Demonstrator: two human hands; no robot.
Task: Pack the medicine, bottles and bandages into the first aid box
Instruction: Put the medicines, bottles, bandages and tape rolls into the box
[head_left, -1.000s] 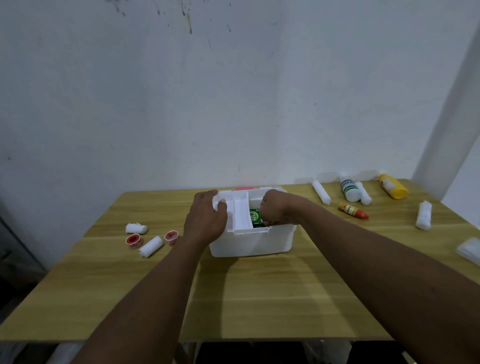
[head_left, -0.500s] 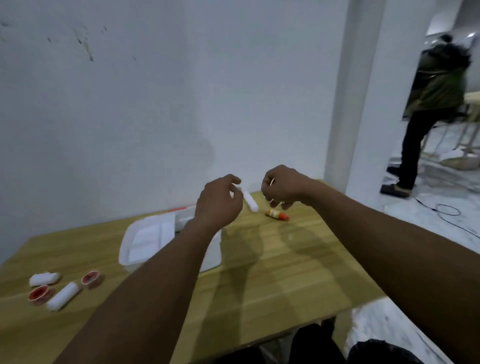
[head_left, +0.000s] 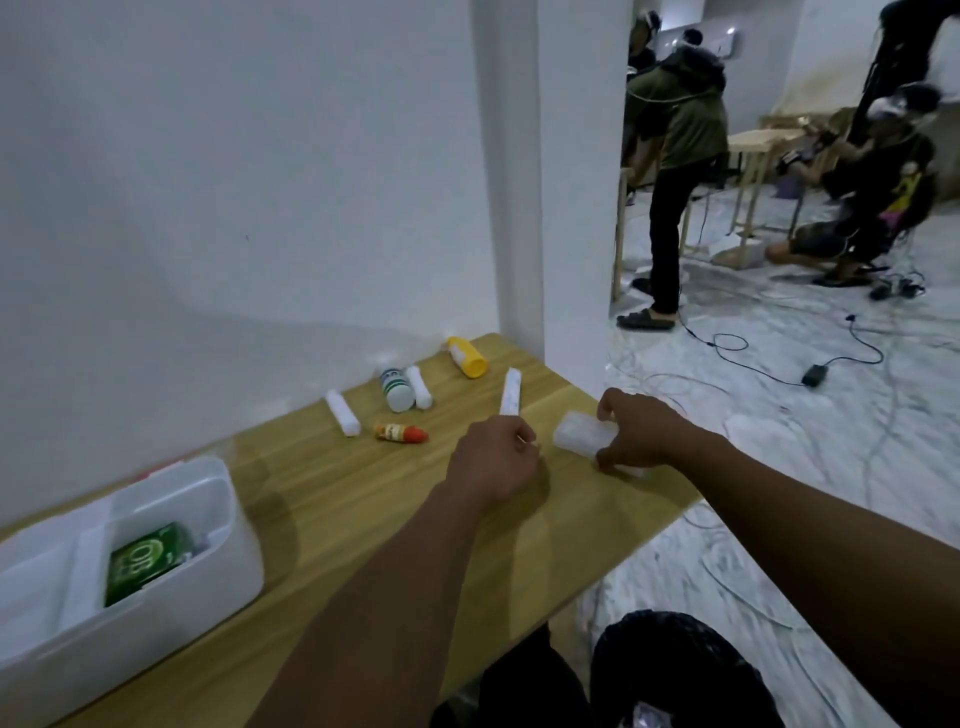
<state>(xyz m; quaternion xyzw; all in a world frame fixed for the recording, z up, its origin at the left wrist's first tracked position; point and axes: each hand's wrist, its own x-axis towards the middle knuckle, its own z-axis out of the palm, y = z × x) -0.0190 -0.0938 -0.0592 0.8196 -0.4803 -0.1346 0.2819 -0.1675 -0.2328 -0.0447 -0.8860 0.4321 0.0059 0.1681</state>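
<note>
Bare recording/workroom: blank white wall (head_left: 234, 182), wooden worktop (head_left: 363, 519), cables (head_left: 753, 358) across the marble floor (head_left: 779, 467), people (head_left: 675, 156) at other wooden tables (head_left: 753, 143) behind.

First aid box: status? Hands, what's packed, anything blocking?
Left hand closed around white roll. Right hand grasping clear packet at table edge. Box open, green pack inside. Nothing blocking.
</note>
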